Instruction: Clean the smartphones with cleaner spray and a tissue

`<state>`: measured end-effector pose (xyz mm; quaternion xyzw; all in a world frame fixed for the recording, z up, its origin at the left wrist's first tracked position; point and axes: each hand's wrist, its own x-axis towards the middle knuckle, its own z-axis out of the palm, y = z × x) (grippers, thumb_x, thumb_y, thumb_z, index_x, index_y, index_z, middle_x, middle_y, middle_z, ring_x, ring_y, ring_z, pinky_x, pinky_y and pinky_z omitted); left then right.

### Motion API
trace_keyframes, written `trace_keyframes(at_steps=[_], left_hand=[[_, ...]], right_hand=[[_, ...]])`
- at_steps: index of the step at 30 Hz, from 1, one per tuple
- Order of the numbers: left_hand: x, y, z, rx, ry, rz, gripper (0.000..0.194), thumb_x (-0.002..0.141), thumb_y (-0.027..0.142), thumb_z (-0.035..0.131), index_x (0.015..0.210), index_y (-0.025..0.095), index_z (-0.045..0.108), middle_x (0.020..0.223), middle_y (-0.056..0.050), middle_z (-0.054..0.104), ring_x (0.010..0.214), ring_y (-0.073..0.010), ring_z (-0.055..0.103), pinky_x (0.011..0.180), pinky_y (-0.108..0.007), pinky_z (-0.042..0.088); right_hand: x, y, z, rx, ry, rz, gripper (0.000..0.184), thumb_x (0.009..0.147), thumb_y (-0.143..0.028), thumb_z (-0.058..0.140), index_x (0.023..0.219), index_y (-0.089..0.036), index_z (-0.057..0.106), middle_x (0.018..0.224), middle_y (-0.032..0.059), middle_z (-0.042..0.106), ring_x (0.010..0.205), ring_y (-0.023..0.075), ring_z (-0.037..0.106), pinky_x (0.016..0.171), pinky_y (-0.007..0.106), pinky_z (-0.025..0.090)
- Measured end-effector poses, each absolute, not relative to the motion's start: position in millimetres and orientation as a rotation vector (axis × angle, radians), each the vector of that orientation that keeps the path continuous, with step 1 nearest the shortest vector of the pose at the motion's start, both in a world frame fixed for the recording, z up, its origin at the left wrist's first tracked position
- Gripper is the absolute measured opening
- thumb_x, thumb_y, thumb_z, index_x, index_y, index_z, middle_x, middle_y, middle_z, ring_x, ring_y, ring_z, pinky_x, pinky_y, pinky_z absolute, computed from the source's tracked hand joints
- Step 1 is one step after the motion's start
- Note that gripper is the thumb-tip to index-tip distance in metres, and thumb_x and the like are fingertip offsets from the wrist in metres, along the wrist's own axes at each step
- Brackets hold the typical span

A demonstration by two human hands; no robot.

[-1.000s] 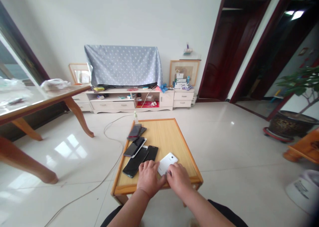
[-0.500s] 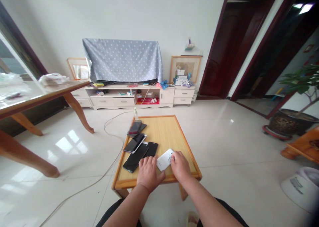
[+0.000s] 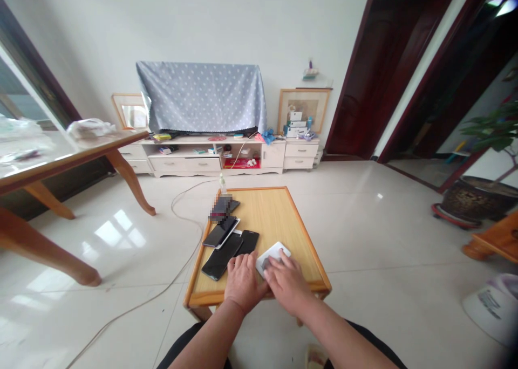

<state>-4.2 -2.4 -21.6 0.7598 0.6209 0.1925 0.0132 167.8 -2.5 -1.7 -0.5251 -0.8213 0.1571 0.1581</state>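
Note:
A white phone (image 3: pixel 280 248) lies near the front edge of the small wooden table (image 3: pixel 275 212). My left hand (image 3: pixel 242 277) rests on the table, its fingers bent against the phone's left edge and holding it in place. My right hand (image 3: pixel 288 282) lies over the phone from the right, fingers pressed together on a small grey cloth (image 3: pixel 267 261) that sits on the phone's face. Most of the phone is hidden under both hands.
Several dark phones (image 3: pixel 226 245) lie in a row along the table's left side, with a small bottle (image 3: pixel 221 184) at the far corner. A cable (image 3: pixel 178 218) runs over the tiled floor on the left. A large table (image 3: pixel 60 164) stands to the left, a potted plant (image 3: pixel 477 196) to the right.
My right hand has slid left over the white phone and now covers more of it. The left hand has barely moved. The view has shifted slightly.

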Motion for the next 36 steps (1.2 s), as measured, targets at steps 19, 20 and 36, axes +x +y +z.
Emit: trace_keyframes(at_steps=[19,20,36], left_hand=[[-1,-2,-16,2.308,1.957,0.572,0.056,0.079,0.042,0.062,0.13,0.019,0.054,0.12,-0.012,0.064,0.117,-0.0309,0.052,0.106,-0.045,0.03],[-1,-3,-15,2.307,1.96,0.576,0.059,0.077,0.045,0.063,0.129,0.019,0.054,0.12,-0.012,0.063,0.116,-0.0313,0.052,0.106,-0.046,0.03],[5,-6,-8,2.294,2.01,0.588,0.062,0.072,0.043,0.068,0.127,0.018,0.055,0.118,-0.012,0.065,0.115,-0.0309,0.054,0.105,-0.044,0.031]], right_hand=[[162,21,-10,-1.611,-2.332,0.471,0.053,0.108,-0.042,0.022,0.148,-0.021,0.05,0.157,0.01,0.044,0.149,0.0248,0.032,0.124,0.052,0.012],[165,26,-10,-1.676,-2.295,0.457,0.053,0.108,-0.041,0.023,0.148,-0.019,0.05,0.157,0.0111,0.043,0.149,0.0257,0.032,0.123,0.053,0.013],[163,49,-18,-1.624,-2.18,0.375,0.045,0.104,-0.028,0.034,0.136,-0.014,0.062,0.148,0.0141,0.054,0.142,0.0257,0.043,0.121,0.043,0.029]])
